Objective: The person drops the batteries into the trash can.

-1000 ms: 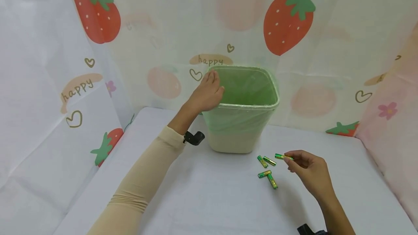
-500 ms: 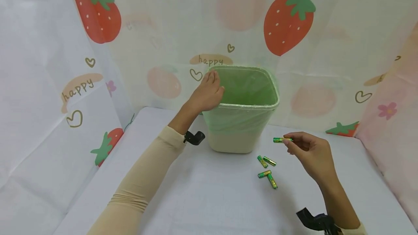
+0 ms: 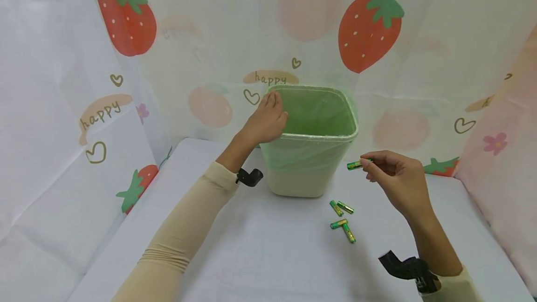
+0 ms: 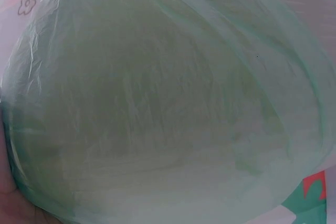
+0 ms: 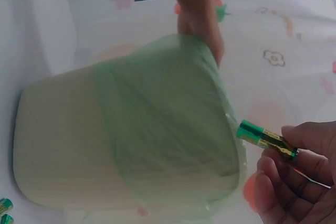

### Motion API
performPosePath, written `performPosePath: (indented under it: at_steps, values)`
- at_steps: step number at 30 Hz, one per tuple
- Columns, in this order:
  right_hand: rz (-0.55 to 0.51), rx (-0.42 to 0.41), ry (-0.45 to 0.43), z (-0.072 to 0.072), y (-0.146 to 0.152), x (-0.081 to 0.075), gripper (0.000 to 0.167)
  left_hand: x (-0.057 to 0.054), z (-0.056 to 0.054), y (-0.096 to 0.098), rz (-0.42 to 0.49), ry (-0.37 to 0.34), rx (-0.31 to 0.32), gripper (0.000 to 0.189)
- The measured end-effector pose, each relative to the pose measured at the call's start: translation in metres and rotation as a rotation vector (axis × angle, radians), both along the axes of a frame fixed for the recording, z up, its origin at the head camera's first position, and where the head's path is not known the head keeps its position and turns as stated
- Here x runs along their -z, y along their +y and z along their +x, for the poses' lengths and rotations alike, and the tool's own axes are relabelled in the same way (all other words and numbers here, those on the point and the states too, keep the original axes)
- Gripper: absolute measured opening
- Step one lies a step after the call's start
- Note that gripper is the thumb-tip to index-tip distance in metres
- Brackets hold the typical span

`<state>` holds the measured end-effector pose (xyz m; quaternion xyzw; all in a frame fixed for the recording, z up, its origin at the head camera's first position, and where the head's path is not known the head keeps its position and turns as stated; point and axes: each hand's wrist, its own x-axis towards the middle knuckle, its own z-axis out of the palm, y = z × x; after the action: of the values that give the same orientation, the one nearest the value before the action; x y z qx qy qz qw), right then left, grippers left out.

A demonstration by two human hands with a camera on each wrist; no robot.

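Observation:
A cream bin (image 3: 299, 176), lined with a thin green bag (image 3: 310, 153), stands upright on the white table. My left hand (image 3: 266, 118) holds the bin's left rim, its fingers over the edge; in the left wrist view the bag's side (image 4: 157, 98) fills most of the picture. Between thumb and fingers, my right hand (image 3: 396, 176) pinches a green and gold battery (image 5: 265, 139). It is raised to the right of the bin, below rim height and apart from it. Several similar batteries (image 3: 346, 207) lie on the table in front of the bin's right side.
The white-covered table (image 3: 268, 255) reaches back to a fabric backdrop (image 3: 235, 27) printed with strawberries, close behind the bin. More fabric hangs at the left and right. A black wrist camera (image 3: 404, 267) sits on the right forearm, another (image 3: 250, 177) on the left.
My right hand has lifted the battery up from beside the others on the table, and it has drawn slightly left. My left hand and the bin stay where they were.

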<state>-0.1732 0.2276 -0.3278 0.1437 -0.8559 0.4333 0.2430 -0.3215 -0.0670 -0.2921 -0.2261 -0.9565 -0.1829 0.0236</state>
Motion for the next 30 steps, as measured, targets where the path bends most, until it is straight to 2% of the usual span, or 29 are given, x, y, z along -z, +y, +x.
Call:
performPosePath:
  at_steps: [9,17,30]
  values:
    - [-0.003,-0.06,0.036,-0.009,-0.003,-0.022,0.011,-0.001,0.0,0.0,-0.033,0.006,0.006,0.064]
    - [0.025,-0.065,0.106,-0.024,-0.009,-0.045,0.011,-0.002,0.0,0.0,-0.06,0.021,0.015,0.063]
    - [0.042,-0.091,0.093,-0.051,-0.023,-0.065,0.016,0.001,-0.003,0.0,-0.036,0.019,0.012,0.064]
